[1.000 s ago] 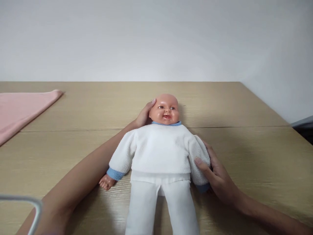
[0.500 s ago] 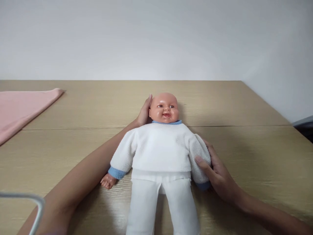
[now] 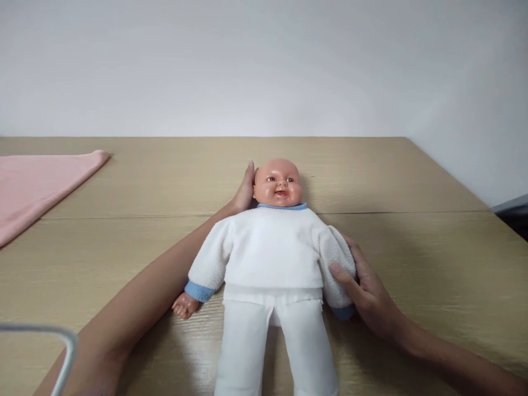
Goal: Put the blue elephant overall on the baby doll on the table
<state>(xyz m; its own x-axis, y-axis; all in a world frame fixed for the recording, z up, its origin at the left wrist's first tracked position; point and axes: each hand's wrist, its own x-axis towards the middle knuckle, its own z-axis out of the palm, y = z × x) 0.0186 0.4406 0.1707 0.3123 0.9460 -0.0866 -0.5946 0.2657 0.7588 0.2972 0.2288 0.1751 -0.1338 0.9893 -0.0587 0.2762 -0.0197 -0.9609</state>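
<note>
A baby doll (image 3: 272, 247) in a white fleece top with blue cuffs and collar and white trousers lies face up before me, its head toward the far side. My left hand (image 3: 245, 190) cups the left side of its bald head, thumb upright beside it; the other fingers are hidden behind the head. The left forearm runs along the doll's sleeve and small bare hand. On the other side, my right hand (image 3: 367, 294) is wrapped round the doll's right-hand sleeve, with the thumb on top. That sleeve's end is partly covered, and the doll's feet are out of view.
The doll rests on a light wooden table (image 3: 412, 264) with a seam running across it. A pink cloth (image 3: 41, 184) lies at the far left. A grey bent tube or cable (image 3: 68, 341) shows at the lower left. Behind stands a pale wall (image 3: 264, 66); something dark (image 3: 515, 212) is beyond the right edge.
My left thumb has eased slightly away from the doll's head. The view has shifted a little; my right hand keeps the same hold on the sleeve.
</note>
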